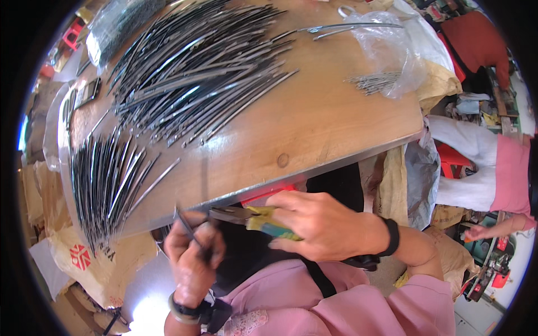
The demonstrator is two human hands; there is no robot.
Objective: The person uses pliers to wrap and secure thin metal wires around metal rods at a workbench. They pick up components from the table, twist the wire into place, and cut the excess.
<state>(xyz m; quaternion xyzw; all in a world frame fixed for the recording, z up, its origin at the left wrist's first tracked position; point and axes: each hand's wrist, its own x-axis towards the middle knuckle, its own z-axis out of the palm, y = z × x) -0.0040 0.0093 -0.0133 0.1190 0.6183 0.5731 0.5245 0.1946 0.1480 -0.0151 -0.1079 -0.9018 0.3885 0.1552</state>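
My right hand [322, 224] grips a pair of pliers [274, 223] by its yellow-and-green handles. The metal jaws point left, toward my other hand, just off the table's near edge. My left hand [193, 255] is closed around a thin dark strip [190, 232], smeared by motion. Whether the jaws touch this strip I cannot tell. On the wooden table [336, 134] beyond my hands lies a large heap of thin black strips [190, 67]. A smaller fanned bunch of similar strips [106, 185] lies at the left, nearer to me.
A clear plastic bag [386, 50] with thin metal pins [375, 83] lies at the far right. A filled plastic bag [120, 28] and a phone [88, 92] are at the far left. Brown sacks [89, 257] flank the table. Another person [476, 162] is at the right.
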